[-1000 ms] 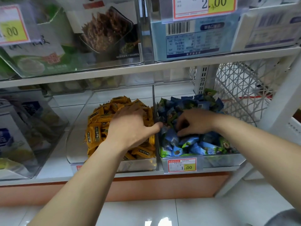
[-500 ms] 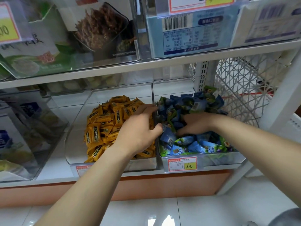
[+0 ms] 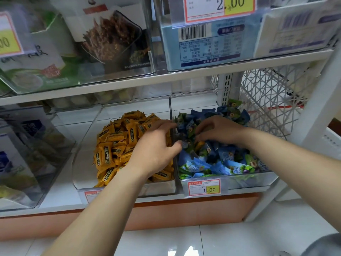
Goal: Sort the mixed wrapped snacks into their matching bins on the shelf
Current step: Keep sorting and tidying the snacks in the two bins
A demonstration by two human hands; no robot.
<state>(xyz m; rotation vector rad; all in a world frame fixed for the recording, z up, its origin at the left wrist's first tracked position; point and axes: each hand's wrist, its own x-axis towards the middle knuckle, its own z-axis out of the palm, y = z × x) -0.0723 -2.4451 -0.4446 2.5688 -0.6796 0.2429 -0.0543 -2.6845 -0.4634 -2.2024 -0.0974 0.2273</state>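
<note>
Reaching at frame centre, my left hand (image 3: 156, 146) spreads loosely over the yellow snacks (image 3: 114, 145) in their bin (image 3: 85, 154). My right hand (image 3: 221, 132), just right of it, curls into the blue-green snacks (image 3: 212, 163); whether it pinches one I cannot tell.

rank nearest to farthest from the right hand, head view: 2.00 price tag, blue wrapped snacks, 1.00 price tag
1. blue wrapped snacks, right under the right hand
2. 1.00 price tag, bin front below
3. 2.00 price tag, upper shelf
</note>
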